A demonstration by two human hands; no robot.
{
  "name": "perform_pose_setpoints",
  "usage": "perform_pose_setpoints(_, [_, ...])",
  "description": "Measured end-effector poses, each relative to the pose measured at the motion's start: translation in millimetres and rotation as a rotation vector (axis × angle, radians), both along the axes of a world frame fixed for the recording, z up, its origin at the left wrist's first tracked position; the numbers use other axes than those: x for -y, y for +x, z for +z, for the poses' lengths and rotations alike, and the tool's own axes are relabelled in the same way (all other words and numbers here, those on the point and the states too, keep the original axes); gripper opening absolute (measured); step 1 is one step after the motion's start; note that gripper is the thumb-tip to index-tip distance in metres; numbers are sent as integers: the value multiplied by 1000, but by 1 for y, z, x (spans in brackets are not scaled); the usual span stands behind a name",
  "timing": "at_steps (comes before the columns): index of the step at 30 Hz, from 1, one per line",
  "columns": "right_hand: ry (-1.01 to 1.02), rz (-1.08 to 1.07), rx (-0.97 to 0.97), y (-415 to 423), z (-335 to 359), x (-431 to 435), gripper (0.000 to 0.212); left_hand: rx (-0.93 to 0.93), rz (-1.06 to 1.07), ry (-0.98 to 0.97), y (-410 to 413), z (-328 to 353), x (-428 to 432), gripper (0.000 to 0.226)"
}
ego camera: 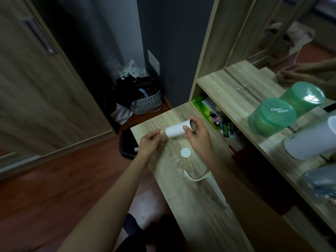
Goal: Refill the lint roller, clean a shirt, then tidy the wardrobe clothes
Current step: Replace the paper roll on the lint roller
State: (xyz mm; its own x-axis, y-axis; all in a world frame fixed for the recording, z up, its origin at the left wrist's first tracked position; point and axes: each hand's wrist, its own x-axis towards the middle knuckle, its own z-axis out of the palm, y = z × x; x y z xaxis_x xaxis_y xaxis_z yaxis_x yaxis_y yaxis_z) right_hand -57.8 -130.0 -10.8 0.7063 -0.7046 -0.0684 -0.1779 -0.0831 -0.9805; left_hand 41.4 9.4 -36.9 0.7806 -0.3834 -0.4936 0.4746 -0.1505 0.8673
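Head view: a person's right hand [197,135] curls its fingers [187,128] and thumb round the open end of a white refill roll [175,130], held just above the wooden surface [190,215]. The left hand [150,144] pinches, fingertips closed, a small pale tab [161,132] at the roll's other end. A white disc [185,153] lies between the two wrists, below the fingers; the lint roller handle [216,191] lies nearer the person, untouched
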Motion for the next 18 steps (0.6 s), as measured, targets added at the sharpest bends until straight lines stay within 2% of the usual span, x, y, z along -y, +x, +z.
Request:
perform_pose_setpoints(3, [185, 1, 79, -1, 4, -10, 36, -162, 54, -165, 0, 12, -4, 31])
perform_pose_setpoints(6, [286, -2, 111, -1, 8, -17, 35, -227, 51, -255, 1, 18, -10, 29])
perform_pose_setpoints(13, [394, -2, 143, 1, 9, -24, 32, -196, -30, -248, 9, 14, -21, 33])
perform_pose_setpoints(18, [417, 21, 136, 0, 6, -25, 31, -244, -55, -324, 9, 20, -26, 33])
